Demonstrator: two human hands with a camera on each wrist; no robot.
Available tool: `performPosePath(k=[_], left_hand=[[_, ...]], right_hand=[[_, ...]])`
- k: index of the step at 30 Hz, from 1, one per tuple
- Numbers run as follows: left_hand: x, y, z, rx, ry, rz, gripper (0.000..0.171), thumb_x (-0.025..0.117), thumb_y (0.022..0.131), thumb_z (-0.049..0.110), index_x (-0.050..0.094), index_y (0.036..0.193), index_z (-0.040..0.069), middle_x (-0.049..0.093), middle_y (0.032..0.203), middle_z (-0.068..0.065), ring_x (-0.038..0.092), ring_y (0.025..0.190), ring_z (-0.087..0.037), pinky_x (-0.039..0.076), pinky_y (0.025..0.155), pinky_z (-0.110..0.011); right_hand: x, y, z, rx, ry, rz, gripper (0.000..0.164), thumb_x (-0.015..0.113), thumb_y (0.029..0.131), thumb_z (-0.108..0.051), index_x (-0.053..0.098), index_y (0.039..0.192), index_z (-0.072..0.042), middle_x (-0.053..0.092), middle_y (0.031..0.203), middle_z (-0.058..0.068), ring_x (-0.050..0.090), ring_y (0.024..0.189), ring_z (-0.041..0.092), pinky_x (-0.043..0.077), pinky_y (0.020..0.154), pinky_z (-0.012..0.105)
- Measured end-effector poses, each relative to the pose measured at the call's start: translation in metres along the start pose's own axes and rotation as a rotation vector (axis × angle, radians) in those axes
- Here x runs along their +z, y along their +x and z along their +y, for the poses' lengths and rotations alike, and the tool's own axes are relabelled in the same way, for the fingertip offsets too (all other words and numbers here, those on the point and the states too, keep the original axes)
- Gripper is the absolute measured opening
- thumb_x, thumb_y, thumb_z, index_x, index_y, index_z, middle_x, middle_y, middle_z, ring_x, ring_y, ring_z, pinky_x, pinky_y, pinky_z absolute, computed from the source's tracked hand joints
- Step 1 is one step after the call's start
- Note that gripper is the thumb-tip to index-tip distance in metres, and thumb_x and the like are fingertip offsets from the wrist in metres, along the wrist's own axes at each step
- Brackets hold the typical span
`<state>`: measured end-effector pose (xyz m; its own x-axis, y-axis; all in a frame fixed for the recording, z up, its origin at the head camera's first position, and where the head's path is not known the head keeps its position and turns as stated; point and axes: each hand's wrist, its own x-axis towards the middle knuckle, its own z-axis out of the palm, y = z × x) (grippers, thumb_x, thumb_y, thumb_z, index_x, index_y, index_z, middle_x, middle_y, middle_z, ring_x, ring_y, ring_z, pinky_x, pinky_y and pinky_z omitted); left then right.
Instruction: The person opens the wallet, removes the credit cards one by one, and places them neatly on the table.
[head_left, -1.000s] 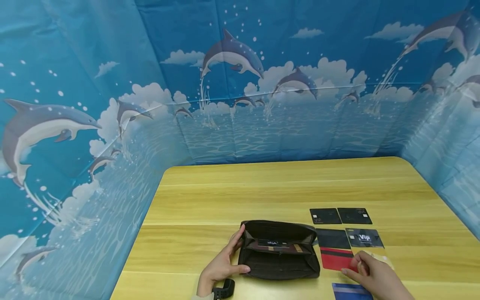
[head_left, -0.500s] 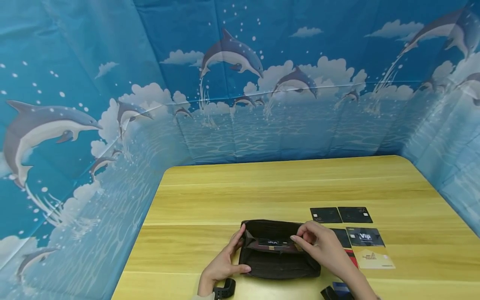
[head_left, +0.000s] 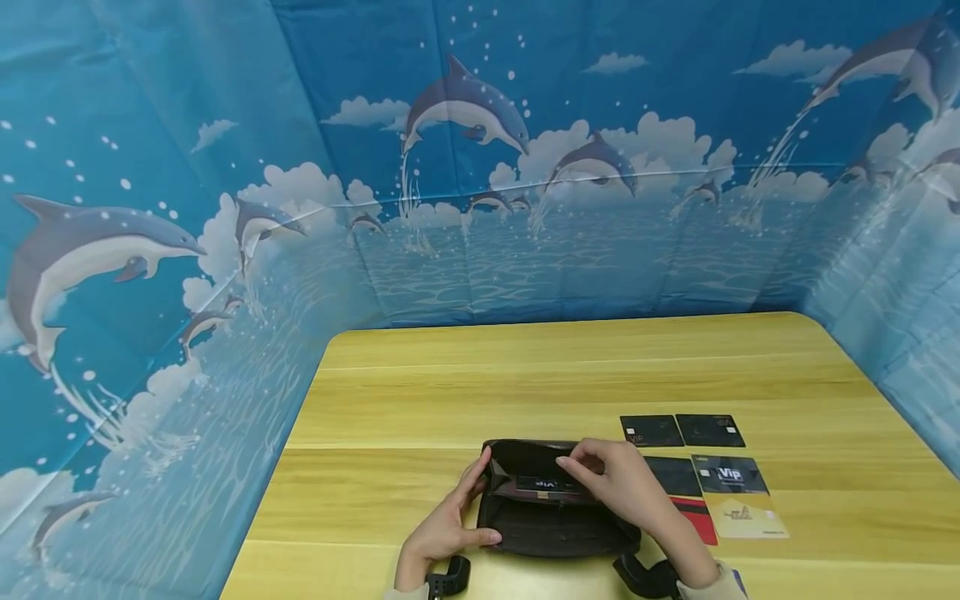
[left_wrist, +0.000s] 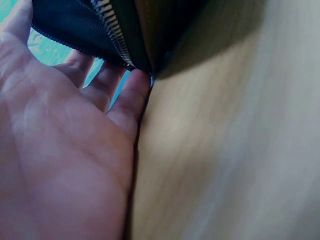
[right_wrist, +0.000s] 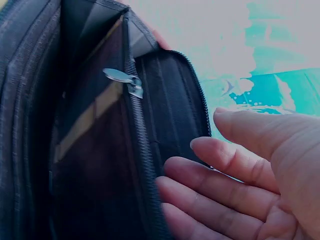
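A dark zip-around wallet (head_left: 558, 533) lies spread on the table in the head view, a black "Vip" card (head_left: 542, 483) showing in its middle section. My left hand (head_left: 448, 527) grips the wallet's left end, thumb on the near rim and a finger on the far rim. Over the wallet's right half is my right hand (head_left: 618, 479). In the right wrist view its fingertips reach the zipped middle pocket (right_wrist: 90, 150), beside a metal zip pull (right_wrist: 120, 76). Between that thumb and forefinger I see nothing held. The wallet's right end is partly hidden.
Right of the wallet lie black cards (head_left: 652, 431), a grey-and-black "Vip" card (head_left: 729, 475), a yellow card (head_left: 746, 515) and a red card (head_left: 697, 521), partly covered. Dolphin-printed cloth (head_left: 465, 250) surrounds the wooden table (head_left: 390, 392).
My right hand has left the cards on the right and moved left to the wallet, uncovering the yellow card. The blue card is now mostly hidden by the right sleeve. The left hand stays put.
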<state>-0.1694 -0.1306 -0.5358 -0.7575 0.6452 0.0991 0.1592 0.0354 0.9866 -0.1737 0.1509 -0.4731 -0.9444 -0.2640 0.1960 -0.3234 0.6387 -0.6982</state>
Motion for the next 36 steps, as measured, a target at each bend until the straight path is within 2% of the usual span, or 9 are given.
performPosePath(k=[5,10,13,19,25,31,36], left_hand=[[0.0,0.0,-0.002,0.011,0.0,0.001,0.101,0.072,0.082,-0.001,0.004,0.154,0.015,-0.002,0.157,-0.013,0.015,0.137,-0.04,0.015,0.109,-0.054],[0.001,0.0,-0.002,0.028,0.004,0.002,0.1,0.072,0.082,-0.002,0.005,0.154,0.014,0.0,0.156,-0.014,0.015,0.137,-0.041,0.015,0.109,-0.054],[0.001,0.0,-0.002,0.035,0.011,0.002,0.1,0.072,0.082,-0.002,0.005,0.154,0.014,0.0,0.156,-0.014,0.015,0.137,-0.038,0.015,0.109,-0.054],[0.001,0.0,-0.002,0.055,0.029,0.001,0.1,0.072,0.081,-0.003,0.005,0.154,0.012,-0.001,0.156,-0.016,0.013,0.14,-0.03,0.015,0.109,-0.054],[0.002,0.0,-0.001,0.032,0.015,0.0,0.1,0.072,0.082,-0.003,0.005,0.154,0.014,-0.001,0.156,-0.016,0.016,0.137,-0.04,0.015,0.109,-0.055],[0.002,-0.001,-0.001,0.035,0.011,-0.004,0.099,0.071,0.082,-0.002,0.005,0.154,0.013,-0.001,0.156,-0.016,0.015,0.137,-0.04,0.015,0.11,-0.052],[0.002,-0.001,-0.001,0.066,0.023,-0.008,0.099,0.071,0.082,-0.004,0.005,0.154,0.01,0.0,0.156,-0.017,0.013,0.139,-0.033,0.015,0.11,-0.051]], right_hand=[[0.006,-0.002,0.004,-0.001,-0.03,-0.037,0.03,0.062,0.091,-0.04,0.064,0.066,-0.023,0.046,0.056,-0.015,0.035,0.048,0.002,0.033,0.05,0.023],[0.008,-0.004,0.006,0.001,-0.071,-0.085,0.031,0.058,0.092,-0.046,0.068,0.07,-0.026,0.056,0.07,-0.021,0.047,0.061,-0.001,0.04,0.057,0.025],[0.009,-0.004,0.006,0.007,-0.08,-0.116,0.031,0.057,0.092,-0.048,0.073,0.078,-0.026,0.06,0.075,-0.022,0.051,0.066,-0.002,0.043,0.059,0.026],[0.009,-0.003,0.009,-0.007,-0.038,-0.14,0.021,0.061,0.092,-0.042,0.072,0.088,-0.024,0.061,0.077,-0.021,0.056,0.069,-0.002,0.047,0.063,0.028],[0.014,-0.001,0.012,0.036,0.044,-0.195,0.025,0.068,0.086,-0.041,0.072,0.093,-0.017,0.064,0.077,-0.017,0.06,0.07,0.002,0.049,0.062,0.026],[0.017,0.0,0.012,0.072,0.035,-0.167,0.026,0.076,0.079,-0.038,0.073,0.089,-0.014,0.065,0.077,-0.013,0.061,0.069,0.003,0.05,0.062,0.026],[0.019,0.002,0.012,0.09,0.022,-0.138,0.026,0.079,0.075,-0.036,0.073,0.085,-0.013,0.065,0.074,-0.012,0.061,0.068,0.005,0.049,0.062,0.027]])
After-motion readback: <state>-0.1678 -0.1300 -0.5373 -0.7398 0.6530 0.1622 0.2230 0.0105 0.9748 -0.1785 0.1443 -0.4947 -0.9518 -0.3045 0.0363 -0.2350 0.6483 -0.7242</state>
